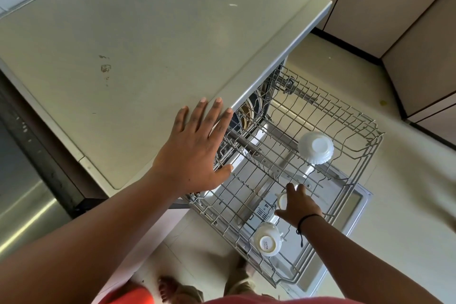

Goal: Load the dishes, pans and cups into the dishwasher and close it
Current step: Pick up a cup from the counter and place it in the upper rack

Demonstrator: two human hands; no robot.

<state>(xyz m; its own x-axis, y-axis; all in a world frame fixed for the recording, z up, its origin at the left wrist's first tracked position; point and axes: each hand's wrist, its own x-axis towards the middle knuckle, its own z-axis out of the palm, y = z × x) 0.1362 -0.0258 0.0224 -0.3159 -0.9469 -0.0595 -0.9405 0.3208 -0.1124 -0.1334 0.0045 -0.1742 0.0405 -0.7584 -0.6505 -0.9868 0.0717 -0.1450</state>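
On the left, the left hand [192,153] lies flat on the front edge of the table [138,39] above the dishwasher, fingers straight and spread, holding nothing; it looks to be steadying the person as they lean over. Just right of it, the upper rack [350,116] is pulled out over the open door [357,207]. Dark plates [249,111] show deeper inside, under the table edge.

In the rack's near corner sits an upturned cup [267,239], base up. Just past it the right hand [299,205] reaches down, its fingers curled round a small white cup [282,200] that is at rack level; the grip is closed on the cup, though whether the cup already rests on the wires cannot be told. Further right, toward the far side, an upturned white bowl [315,147] stands in the rack.

The step in hand appears to be seating this cup. Next, the fingers need to let go once it sits steady between the wires, mouth down.
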